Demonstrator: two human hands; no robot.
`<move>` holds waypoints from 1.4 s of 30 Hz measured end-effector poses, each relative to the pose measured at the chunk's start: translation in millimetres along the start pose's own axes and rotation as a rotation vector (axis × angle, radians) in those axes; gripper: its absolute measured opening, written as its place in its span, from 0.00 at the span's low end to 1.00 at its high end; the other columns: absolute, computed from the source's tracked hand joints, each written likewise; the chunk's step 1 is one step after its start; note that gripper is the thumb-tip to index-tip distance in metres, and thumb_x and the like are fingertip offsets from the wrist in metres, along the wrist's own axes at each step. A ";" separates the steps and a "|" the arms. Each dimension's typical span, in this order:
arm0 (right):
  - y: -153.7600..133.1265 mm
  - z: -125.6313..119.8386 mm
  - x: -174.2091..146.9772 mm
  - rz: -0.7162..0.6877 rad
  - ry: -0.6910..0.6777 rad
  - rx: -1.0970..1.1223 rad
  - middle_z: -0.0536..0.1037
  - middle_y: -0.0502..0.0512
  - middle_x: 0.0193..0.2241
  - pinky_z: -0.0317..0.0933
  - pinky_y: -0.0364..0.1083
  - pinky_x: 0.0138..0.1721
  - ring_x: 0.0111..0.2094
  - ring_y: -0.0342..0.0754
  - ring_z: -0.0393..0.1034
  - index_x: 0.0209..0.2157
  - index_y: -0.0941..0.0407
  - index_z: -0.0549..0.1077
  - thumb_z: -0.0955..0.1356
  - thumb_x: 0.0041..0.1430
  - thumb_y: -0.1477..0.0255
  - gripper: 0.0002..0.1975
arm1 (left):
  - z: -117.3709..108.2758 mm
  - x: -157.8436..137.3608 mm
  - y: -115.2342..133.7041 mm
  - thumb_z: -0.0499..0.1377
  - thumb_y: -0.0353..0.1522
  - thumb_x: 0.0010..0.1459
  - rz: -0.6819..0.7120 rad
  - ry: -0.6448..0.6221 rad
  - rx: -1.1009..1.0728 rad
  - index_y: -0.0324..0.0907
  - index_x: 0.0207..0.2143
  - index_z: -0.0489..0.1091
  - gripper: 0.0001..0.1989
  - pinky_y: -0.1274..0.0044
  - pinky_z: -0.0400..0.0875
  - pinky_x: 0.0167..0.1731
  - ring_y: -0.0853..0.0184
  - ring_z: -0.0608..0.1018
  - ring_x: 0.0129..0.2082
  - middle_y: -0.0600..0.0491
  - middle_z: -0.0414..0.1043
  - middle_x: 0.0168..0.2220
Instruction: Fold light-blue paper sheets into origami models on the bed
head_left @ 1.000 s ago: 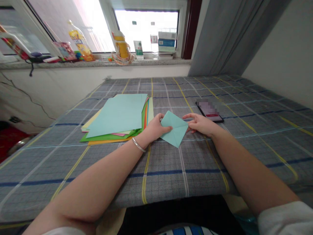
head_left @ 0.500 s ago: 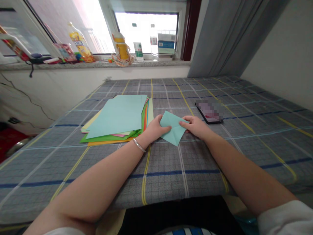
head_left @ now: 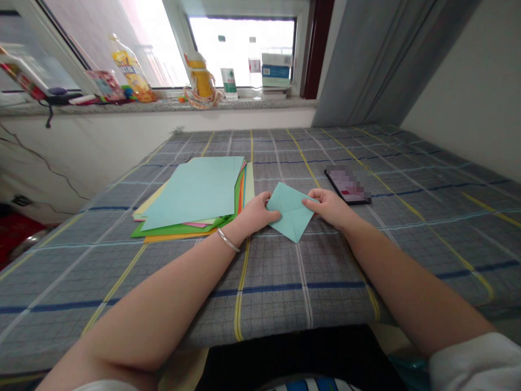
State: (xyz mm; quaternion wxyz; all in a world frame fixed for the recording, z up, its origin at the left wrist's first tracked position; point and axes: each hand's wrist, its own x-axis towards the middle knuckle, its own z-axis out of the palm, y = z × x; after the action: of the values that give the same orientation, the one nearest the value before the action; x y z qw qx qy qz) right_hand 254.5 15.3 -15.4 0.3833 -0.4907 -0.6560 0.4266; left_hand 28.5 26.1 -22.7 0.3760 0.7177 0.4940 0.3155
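A small light-blue sheet of folded paper (head_left: 291,213) is held up between my two hands, turned like a diamond with crease lines across it. My left hand (head_left: 259,213) grips its left corner, thumb on the face and the other fingers behind. At the right corner my right hand (head_left: 325,207) pinches the paper between thumb and fingers. The fingers behind the paper are partly hidden. A silver bangle (head_left: 228,239) circles my left wrist.
To the left lies a stack of coloured paper (head_left: 195,190), light blue on top. A phone (head_left: 348,185) lies on the plaid cloth (head_left: 277,304) to the right. Along the windowsill (head_left: 163,107) stand a drink bottle (head_left: 131,70), a yellow cup (head_left: 201,79), a tube (head_left: 229,83) and boxes (head_left: 276,70).
The paper looks flatter and slightly wider between my hands. My right hand has shifted a little to the right, and my left thumb has drawn back slightly toward the paper's left edge.
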 end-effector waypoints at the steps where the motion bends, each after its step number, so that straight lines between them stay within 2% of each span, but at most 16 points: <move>1: -1.1 -0.8 -0.5 0.001 0.010 0.021 0.67 0.45 0.19 0.52 0.43 0.25 0.21 0.42 0.60 0.24 0.54 0.64 0.69 0.51 0.60 0.14 | -0.3 -0.5 0.5 0.60 0.30 0.43 -0.003 0.004 0.005 0.37 0.41 0.69 0.19 0.79 0.67 0.26 0.67 0.76 0.29 0.51 0.75 0.33; 5: -7.6 -5.8 -2.8 0.005 0.061 0.130 0.66 0.45 0.19 0.53 0.42 0.25 0.21 0.41 0.59 0.23 0.54 0.63 0.70 0.47 0.60 0.16 | -0.9 -2.4 3.6 0.57 0.31 0.47 -0.085 -0.041 -0.023 0.38 0.35 0.72 0.12 0.81 0.62 0.20 0.71 0.72 0.20 0.55 0.74 0.24; 7: -10.4 -8.8 -3.4 0.007 0.087 0.183 0.65 0.44 0.19 0.53 0.42 0.24 0.21 0.40 0.59 0.23 0.54 0.62 0.71 0.45 0.59 0.16 | -0.5 -3.0 5.6 0.55 0.30 0.48 -0.117 -0.079 -0.085 0.38 0.30 0.72 0.08 0.82 0.63 0.20 0.72 0.72 0.19 0.54 0.74 0.22; 10: -12.4 -13.3 -3.3 0.016 0.135 0.240 0.65 0.44 0.18 0.54 0.42 0.24 0.21 0.40 0.59 0.22 0.54 0.62 0.72 0.42 0.60 0.17 | 0.5 -3.6 9.3 0.53 0.28 0.49 -0.119 -0.119 -0.186 0.38 0.28 0.72 0.08 0.83 0.66 0.23 0.73 0.75 0.23 0.53 0.77 0.24; 14: -11.2 -17.3 -1.9 0.065 0.174 0.283 0.66 0.45 0.19 0.60 0.43 0.26 0.22 0.42 0.61 0.22 0.53 0.61 0.72 0.40 0.61 0.17 | 2.1 -5.0 14.6 0.53 0.27 0.52 -0.156 -0.128 -0.325 0.39 0.35 0.75 0.12 0.84 0.70 0.28 0.72 0.80 0.30 0.53 0.79 0.30; 17: -8.4 -20.9 0.1 0.092 0.197 0.242 0.67 0.46 0.20 0.63 0.45 0.28 0.24 0.44 0.63 0.23 0.52 0.60 0.70 0.44 0.62 0.14 | 2.7 -5.9 17.2 0.53 0.26 0.53 -0.180 -0.110 -0.409 0.39 0.37 0.74 0.12 0.82 0.72 0.30 0.70 0.81 0.33 0.52 0.80 0.34; 20: -6.2 -26.6 0.6 0.051 0.399 0.079 0.66 0.48 0.21 0.62 0.46 0.28 0.25 0.46 0.64 0.24 0.51 0.59 0.66 0.50 0.64 0.11 | 2.9 -5.7 18.1 0.51 0.23 0.52 -0.237 -0.047 -0.460 0.38 0.35 0.73 0.12 0.79 0.74 0.33 0.70 0.81 0.33 0.49 0.79 0.37; 22: -7.3 -29.1 -1.6 -0.041 0.590 -0.100 0.68 0.49 0.23 0.62 0.47 0.30 0.28 0.48 0.66 0.25 0.51 0.59 0.65 0.53 0.65 0.10 | 3.0 -5.2 18.1 0.50 0.22 0.52 -0.280 -0.010 -0.473 0.38 0.35 0.71 0.11 0.78 0.74 0.33 0.71 0.80 0.31 0.48 0.79 0.37; 24: -10.9 -28.0 -5.7 -0.174 0.659 -0.259 0.74 0.53 0.29 0.64 0.49 0.36 0.34 0.51 0.69 0.27 0.51 0.61 0.65 0.54 0.66 0.08 | 3.6 -4.9 17.5 0.50 0.22 0.54 -0.291 -0.008 -0.472 0.38 0.36 0.69 0.10 0.79 0.74 0.32 0.72 0.79 0.30 0.49 0.78 0.37; 26: -15.8 -22.8 -10.0 -0.315 0.556 -0.350 0.78 0.55 0.39 0.63 0.52 0.43 0.41 0.53 0.71 0.28 0.51 0.62 0.65 0.56 0.68 0.06 | 4.8 -4.9 16.3 0.51 0.24 0.56 -0.261 -0.026 -0.458 0.39 0.37 0.67 0.08 0.81 0.72 0.31 0.74 0.78 0.29 0.50 0.78 0.38; 28: -19.4 -15.2 -12.4 -0.433 0.349 -0.460 0.78 0.55 0.44 0.59 0.56 0.51 0.47 0.54 0.70 0.27 0.51 0.63 0.67 0.54 0.71 0.07 | 6.5 -5.4 14.7 0.52 0.26 0.58 -0.203 -0.031 -0.431 0.40 0.38 0.65 0.06 0.82 0.71 0.29 0.74 0.78 0.29 0.51 0.77 0.36; 32: -14.9 -0.8 -11.2 -0.575 -0.061 -0.557 0.75 0.55 0.51 0.52 0.59 0.60 0.58 0.56 0.62 0.28 0.51 0.65 0.71 0.46 0.74 0.10 | 8.9 -7.5 13.7 0.55 0.29 0.58 -0.071 0.066 -0.343 0.43 0.34 0.58 0.05 0.81 0.67 0.22 0.73 0.73 0.20 0.60 0.69 0.23; 34: -8.5 3.2 -10.1 -0.550 -0.160 -0.565 0.72 0.59 0.55 0.49 0.60 0.62 0.62 0.57 0.57 0.31 0.51 0.66 0.73 0.43 0.72 0.14 | 9.2 -8.3 14.0 0.54 0.29 0.58 -0.034 0.093 -0.299 0.44 0.33 0.57 0.06 0.81 0.65 0.21 0.73 0.70 0.18 0.62 0.65 0.19; 38: -0.8 3.2 -10.8 -0.425 -0.290 -0.584 0.63 0.61 0.62 0.45 0.60 0.64 0.66 0.58 0.49 0.37 0.52 0.68 0.77 0.39 0.67 0.22 | 8.9 -8.6 10.9 0.52 0.31 0.60 -0.060 0.064 -0.251 0.44 0.34 0.58 0.03 0.80 0.66 0.23 0.72 0.72 0.20 0.60 0.67 0.21; 40: -1.2 0.8 -11.6 -0.389 -0.350 -0.578 0.59 0.61 0.64 0.46 0.60 0.64 0.66 0.58 0.48 0.39 0.52 0.70 0.78 0.39 0.64 0.24 | 9.0 -8.1 6.7 0.56 0.32 0.58 -0.056 0.059 -0.160 0.43 0.37 0.59 0.07 0.80 0.66 0.24 0.72 0.72 0.21 0.61 0.67 0.22; 42: -2.4 -1.5 -11.5 -0.383 -0.385 -0.563 0.61 0.61 0.64 0.47 0.59 0.63 0.65 0.57 0.51 0.39 0.52 0.71 0.76 0.44 0.62 0.20 | 9.3 -7.3 2.3 0.60 0.31 0.54 -0.040 0.068 -0.058 0.43 0.41 0.61 0.13 0.80 0.64 0.24 0.72 0.72 0.21 0.61 0.67 0.23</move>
State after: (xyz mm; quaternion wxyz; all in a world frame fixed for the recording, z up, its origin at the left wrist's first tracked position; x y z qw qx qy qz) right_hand 257.8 4.0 -13.6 0.1762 -0.3563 -0.8870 0.2350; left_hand 35.0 16.6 -26.2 0.3860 0.6852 0.5115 0.3462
